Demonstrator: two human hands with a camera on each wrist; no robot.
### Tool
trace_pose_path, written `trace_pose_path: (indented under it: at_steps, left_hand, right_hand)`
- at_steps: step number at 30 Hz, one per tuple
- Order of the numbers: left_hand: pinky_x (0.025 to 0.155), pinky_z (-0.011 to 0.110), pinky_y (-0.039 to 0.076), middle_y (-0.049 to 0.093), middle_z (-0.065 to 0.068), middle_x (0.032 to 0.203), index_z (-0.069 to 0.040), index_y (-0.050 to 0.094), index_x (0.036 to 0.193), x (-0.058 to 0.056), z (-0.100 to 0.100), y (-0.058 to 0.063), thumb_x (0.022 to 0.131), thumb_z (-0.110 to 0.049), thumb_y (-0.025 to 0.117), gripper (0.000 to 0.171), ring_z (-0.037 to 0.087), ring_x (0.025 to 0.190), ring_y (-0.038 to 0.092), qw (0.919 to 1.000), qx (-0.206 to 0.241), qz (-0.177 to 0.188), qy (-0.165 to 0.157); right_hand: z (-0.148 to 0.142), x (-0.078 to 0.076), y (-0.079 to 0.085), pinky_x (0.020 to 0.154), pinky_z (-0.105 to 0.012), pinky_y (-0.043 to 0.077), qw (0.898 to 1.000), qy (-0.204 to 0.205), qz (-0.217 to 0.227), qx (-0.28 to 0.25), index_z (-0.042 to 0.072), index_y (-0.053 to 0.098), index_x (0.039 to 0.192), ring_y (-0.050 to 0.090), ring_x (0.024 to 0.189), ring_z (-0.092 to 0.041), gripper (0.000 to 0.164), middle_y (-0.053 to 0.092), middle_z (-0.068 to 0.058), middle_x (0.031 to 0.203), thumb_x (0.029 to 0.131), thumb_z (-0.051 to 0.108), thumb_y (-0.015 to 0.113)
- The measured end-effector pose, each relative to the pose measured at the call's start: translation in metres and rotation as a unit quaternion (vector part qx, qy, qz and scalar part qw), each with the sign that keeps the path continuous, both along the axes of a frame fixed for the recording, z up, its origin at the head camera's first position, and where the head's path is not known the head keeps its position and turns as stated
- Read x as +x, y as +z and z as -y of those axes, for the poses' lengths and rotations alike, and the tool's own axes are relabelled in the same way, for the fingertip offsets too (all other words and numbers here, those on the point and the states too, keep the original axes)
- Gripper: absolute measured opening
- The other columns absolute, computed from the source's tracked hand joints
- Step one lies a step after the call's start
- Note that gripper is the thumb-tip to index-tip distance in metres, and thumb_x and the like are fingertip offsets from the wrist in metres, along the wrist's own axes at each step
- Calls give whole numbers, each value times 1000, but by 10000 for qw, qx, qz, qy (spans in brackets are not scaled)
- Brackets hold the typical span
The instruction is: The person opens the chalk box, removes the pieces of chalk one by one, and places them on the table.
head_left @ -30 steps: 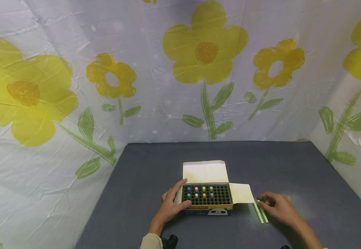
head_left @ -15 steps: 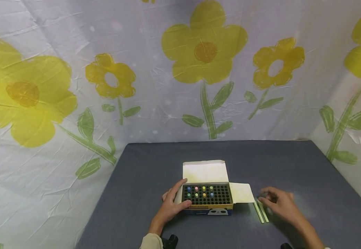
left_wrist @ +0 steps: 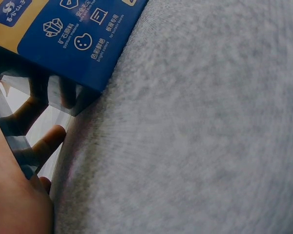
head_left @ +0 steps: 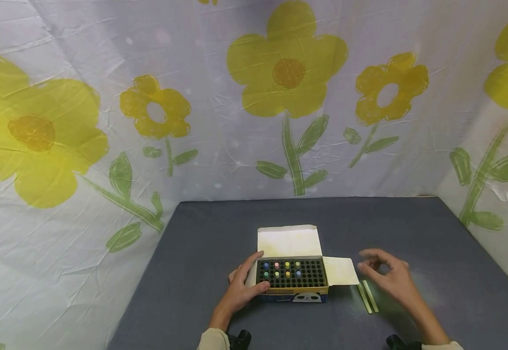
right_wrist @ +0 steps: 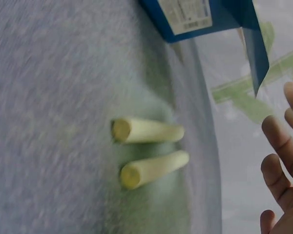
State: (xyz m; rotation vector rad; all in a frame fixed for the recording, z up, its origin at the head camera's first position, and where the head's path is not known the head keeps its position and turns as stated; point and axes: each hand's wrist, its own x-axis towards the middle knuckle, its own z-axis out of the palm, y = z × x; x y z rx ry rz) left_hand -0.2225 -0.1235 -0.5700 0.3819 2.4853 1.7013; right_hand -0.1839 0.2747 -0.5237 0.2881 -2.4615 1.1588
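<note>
In the head view a blue and yellow chalk box (head_left: 291, 290) stands with its lid flaps folded out. Its dark holed insert shows coloured chalk ends in two rows at the left. My left hand (head_left: 242, 287) grips the box's left end, thumb at the front corner and a finger at the back. Two pale yellow-green chalk sticks (head_left: 371, 297) lie side by side right of the box; the right wrist view shows their round ends close up. Above and beyond them hovers my right hand (head_left: 390, 274), fingers loosely bent, with nothing visible between them.
A white side flap (head_left: 340, 271) sticks out from the box toward the chalk, and the white lid (head_left: 288, 241) lies back behind it. The dark grey table (head_left: 210, 233) meets a flower-printed curtain (head_left: 219, 146) at the back and sides.
My right hand has lifted off the chalk sticks and moved up and away, its fingers spreading. Both sticks stay on the table. The left hand and box have kept their place.
</note>
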Motion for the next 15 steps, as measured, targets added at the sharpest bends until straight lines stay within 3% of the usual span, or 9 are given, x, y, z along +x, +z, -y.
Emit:
trace_pose_path:
  at_steps: [2,6,8,15]
  left_hand:
    - [98,69,31,44,1,156,-53,42,148,0,0,0,85,-40,80,75,41,141,17,10000,-19,10,10]
    - [98,68,31,46,1,155,-54,42,148,0,0,0,84,-41,80,76,40,140,19,10000,-76,-4,63]
    - [97,68,32,47,1,154,-54,43,148,0,0,0,84,-41,80,76,40,139,20,9999,-98,-19,94]
    - [98,67,32,46,1,154,-53,42,148,0,-1,0,84,-41,80,75,39,139,20,9999,-120,-27,77]
  right_hand:
    - [3,0,3,85,-46,45,9999,61,54,-108,14,72,116,58,77,-3,27,68,7,86,89,12,79]
    - [12,-1,9,88,-48,43,9990,180,225,-332,17,72,116,57,81,-4,26,67,5,89,91,13,78]
    - [19,-2,12,80,-40,46,9991,190,246,-294,19,72,117,57,83,-5,27,67,6,90,91,14,78]
    - [42,-11,15,78,-38,45,9979,521,-107,-371,20,72,114,55,83,-10,31,65,6,91,86,9,81]
